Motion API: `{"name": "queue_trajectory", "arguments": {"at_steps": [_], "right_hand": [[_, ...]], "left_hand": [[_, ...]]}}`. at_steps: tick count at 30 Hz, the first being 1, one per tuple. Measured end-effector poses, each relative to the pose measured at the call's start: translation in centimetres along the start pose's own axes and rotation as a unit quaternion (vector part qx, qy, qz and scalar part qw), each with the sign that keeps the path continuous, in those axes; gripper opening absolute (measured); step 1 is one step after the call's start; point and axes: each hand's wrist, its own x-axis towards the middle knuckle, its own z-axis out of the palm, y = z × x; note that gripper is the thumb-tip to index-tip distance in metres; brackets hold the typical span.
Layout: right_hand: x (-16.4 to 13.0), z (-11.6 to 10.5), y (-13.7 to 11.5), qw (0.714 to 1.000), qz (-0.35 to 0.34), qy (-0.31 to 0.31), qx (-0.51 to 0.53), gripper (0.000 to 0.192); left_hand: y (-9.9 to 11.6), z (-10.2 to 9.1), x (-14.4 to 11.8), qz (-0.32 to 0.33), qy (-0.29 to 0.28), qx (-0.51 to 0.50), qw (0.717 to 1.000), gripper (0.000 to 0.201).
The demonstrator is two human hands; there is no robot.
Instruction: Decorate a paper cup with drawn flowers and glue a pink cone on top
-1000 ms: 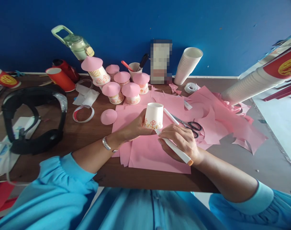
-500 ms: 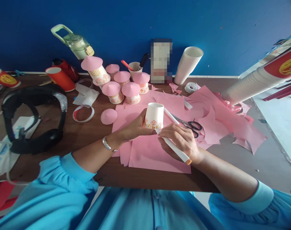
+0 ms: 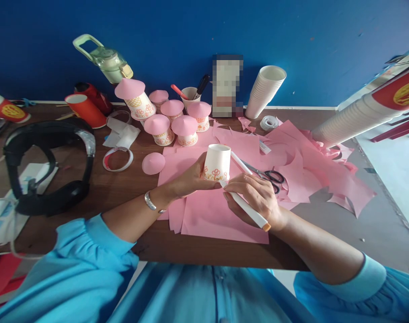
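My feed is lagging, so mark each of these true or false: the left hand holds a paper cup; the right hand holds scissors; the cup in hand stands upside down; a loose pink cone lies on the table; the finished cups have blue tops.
1. The left hand holds the paper cup: true.
2. The right hand holds scissors: false, it holds a white marker; the scissors lie on the pink paper.
3. The held cup is upside down: true.
4. A loose pink cone lies on the table: true.
5. The finished cups have blue tops: false, pink.
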Motion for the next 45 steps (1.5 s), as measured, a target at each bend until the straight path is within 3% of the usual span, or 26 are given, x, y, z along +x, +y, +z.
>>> {"name": "queue_trajectory", "arguments": {"at_steps": [5,11,21,31,45], "right_hand": [[0.07,-0.26,-0.05,1.000,0.001,0.012,0.018,0.023],[0.00,-0.57,0.00,0.999,0.003,0.020,0.036,0.023],[0.01,-0.55,0.32,0.998,0.015,0.038,0.054,0.034],[-0.02,-0.54,0.21,0.997,0.009,0.031,0.071,0.031],[-0.15,-0.30,0.10,0.999,0.012,0.015,0.039,0.027]], "left_hand": [[0.13,-0.04,-0.12,-0.008,0.002,-0.001,1.000,0.056],[-0.07,-0.28,-0.05,-0.005,-0.011,-0.035,0.999,0.073],[0.55,0.09,0.16,0.035,-0.045,-0.088,0.994,0.043],[0.43,-0.19,-0.04,0.003,-0.042,-0.072,0.996,0.045],[0.51,-0.13,-0.13,0.010,-0.036,-0.071,0.997,0.052]]}}
